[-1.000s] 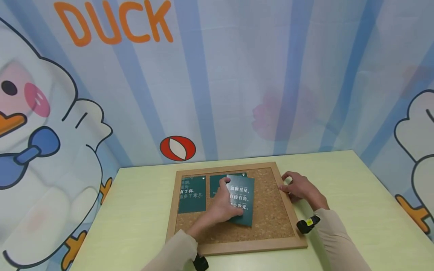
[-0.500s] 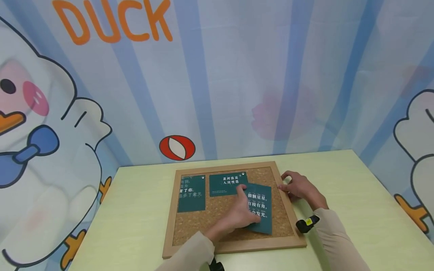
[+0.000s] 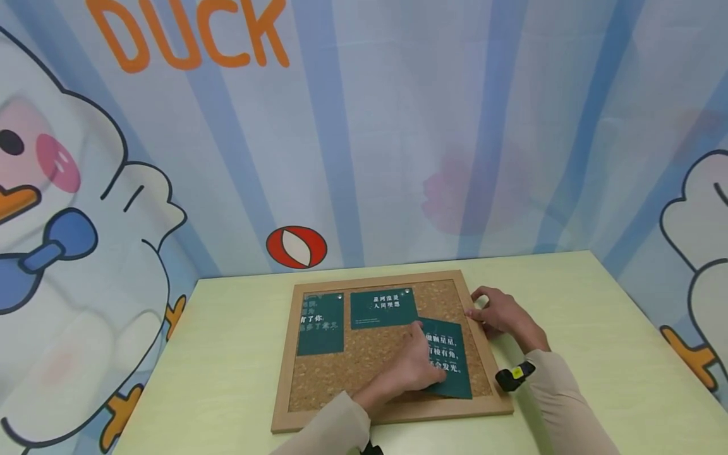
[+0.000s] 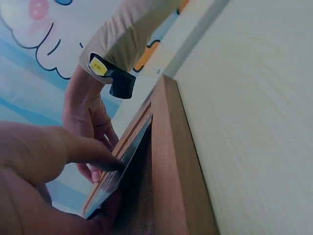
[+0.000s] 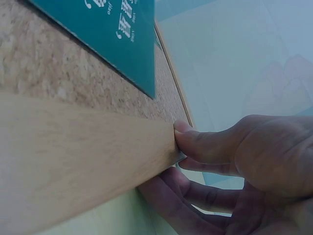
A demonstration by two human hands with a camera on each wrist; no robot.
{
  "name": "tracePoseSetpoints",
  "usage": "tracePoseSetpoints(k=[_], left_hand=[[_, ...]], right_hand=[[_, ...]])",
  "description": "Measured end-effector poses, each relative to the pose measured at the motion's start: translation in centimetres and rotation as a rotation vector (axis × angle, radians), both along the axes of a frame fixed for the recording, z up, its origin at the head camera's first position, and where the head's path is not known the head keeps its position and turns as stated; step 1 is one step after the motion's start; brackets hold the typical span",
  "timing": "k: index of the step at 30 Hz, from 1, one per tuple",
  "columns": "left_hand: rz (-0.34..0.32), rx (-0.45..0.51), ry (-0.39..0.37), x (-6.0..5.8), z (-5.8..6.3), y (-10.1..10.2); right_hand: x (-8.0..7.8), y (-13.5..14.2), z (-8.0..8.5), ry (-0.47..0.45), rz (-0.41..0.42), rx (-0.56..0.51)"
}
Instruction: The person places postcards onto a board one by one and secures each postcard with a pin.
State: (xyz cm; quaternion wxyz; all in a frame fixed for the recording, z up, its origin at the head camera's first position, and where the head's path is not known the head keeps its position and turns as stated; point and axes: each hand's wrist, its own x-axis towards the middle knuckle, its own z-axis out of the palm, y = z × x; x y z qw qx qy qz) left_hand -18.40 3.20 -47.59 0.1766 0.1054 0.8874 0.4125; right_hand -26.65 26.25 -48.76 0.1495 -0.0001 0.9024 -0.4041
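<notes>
My left hand (image 3: 411, 363) pinches a dark green card with white Chinese writing (image 3: 452, 341) at its left side, over the lower right of a wood-framed cork board (image 3: 443, 412). In the left wrist view the card (image 4: 134, 149) slants up from the cork, between thumb and finger. At the board's right edge my right hand (image 3: 506, 319) grips the frame; in the right wrist view its thumb lies on top of the frame (image 5: 73, 152) and its fingers reach underneath. Two more green cards, one upright (image 3: 321, 338) and one sideways (image 3: 383, 316), lie on the cork, each with a small pin.
The board lies on a pale yellow-green table (image 3: 227, 354). Behind the table hangs a blue striped backdrop (image 3: 392, 158) with cartoon ducks. A black wrist camera (image 3: 514, 376) sits on the right sleeve.
My left hand has carried the green card right and toward the front of the board, uncovering the sideways card's writing. The right hand stays on the frame.
</notes>
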Motion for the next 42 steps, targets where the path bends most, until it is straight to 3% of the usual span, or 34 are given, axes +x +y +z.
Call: tracePoseSetpoints(k=[5,11,19,27,42], left_hand=[[-0.081,-0.207,0.071,0.1,0.3,0.1],[-0.105,-0.337,0.109,0.1,0.1,0.4],[-0.116,-0.409,0.122,-0.1,-0.4,0.8],[-0.151,-0.484,0.194,-0.3,-0.5,1.0],[-0.186,-0.546,0.242,-0.6,-0.5,0.8]], right_hand=[[0.1,0.1,0.0,0.010,0.005,0.013],[0.2,0.1,0.1,0.002,0.006,0.008],[0.2,0.0,0.1,-0.001,0.004,0.007],[0.2,0.0,0.0,0.006,0.002,0.005],[0.2,0.0,0.0,0.001,0.006,0.007]])
